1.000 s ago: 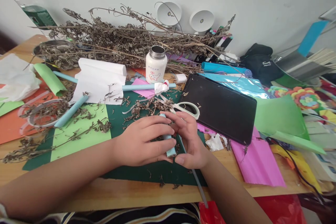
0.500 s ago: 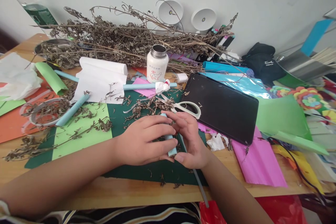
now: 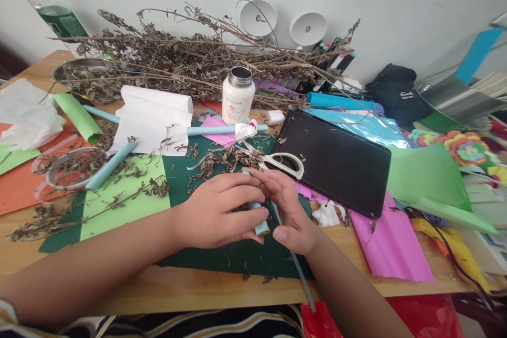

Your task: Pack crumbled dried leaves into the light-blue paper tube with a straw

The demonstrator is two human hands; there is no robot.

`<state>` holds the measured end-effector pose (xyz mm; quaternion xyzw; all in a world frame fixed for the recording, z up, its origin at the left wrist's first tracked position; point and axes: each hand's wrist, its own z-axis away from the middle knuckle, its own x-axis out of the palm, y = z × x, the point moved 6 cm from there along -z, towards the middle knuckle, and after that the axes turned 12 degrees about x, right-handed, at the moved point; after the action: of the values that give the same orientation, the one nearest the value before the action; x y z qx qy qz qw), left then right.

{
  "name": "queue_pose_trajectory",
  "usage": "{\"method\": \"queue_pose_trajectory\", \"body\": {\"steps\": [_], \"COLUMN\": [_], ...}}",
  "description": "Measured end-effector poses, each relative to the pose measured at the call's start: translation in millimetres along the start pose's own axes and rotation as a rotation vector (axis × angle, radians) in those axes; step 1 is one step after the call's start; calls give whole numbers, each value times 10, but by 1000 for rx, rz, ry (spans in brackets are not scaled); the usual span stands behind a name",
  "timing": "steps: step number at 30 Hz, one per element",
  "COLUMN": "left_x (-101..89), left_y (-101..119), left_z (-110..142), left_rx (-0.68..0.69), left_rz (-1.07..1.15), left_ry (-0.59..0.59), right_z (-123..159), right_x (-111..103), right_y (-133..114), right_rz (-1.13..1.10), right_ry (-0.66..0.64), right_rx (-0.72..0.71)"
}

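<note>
A short light-blue paper roll (image 3: 261,227) stands between my two hands, with brown dried plant bits showing at its lower end. My left hand (image 3: 222,211) is closed around it, fingers over the front and thumb beneath. On the roll's right side, my right hand (image 3: 289,216) is curved, its thumb apart from the roll. Its fingertips are close to the upper end; whether they touch it I cannot tell. Just beyond the hands lie white-handled scissors (image 3: 282,165) among crumbled dried leaves (image 3: 216,165). A thin grey stick (image 3: 301,277) slants from under my right hand over the table edge.
A dark green mat (image 3: 190,259) lies beneath the hands. Dried stalks (image 3: 178,58) line the wall behind a white bottle (image 3: 238,97). A black tablet (image 3: 336,161) is at right, near pink paper (image 3: 392,245). More blue rolls (image 3: 111,166) lie at left.
My right thumb has drawn slightly away from the roll's lower end, widening the gap there. My left hand keeps its hold. The whole view has shifted a little.
</note>
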<state>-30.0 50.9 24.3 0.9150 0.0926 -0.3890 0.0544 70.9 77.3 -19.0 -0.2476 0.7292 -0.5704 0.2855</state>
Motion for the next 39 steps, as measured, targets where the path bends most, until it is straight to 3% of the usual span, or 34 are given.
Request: {"method": "queue_pose_trajectory", "body": {"steps": [11,15,20,27,39], "left_x": [41,55,51,47,51], "left_y": [15,24,28,33,28], "left_z": [8,6,-17,-15,-27], "left_rx": [3,13,7,-14,-12], "left_rz": [-5,-18,13,66,168], "left_ry": [0,6,22,42,50], "right_z": [12,17,7,-1,10], "right_x": [-1,3,6,22,46], "right_y": [3,-14,34,64,61], "right_rz": [165,139,61,27,-20], "right_ry": [106,120,42,74,132], "right_rx": [-38,-57,-6,54,35]}}
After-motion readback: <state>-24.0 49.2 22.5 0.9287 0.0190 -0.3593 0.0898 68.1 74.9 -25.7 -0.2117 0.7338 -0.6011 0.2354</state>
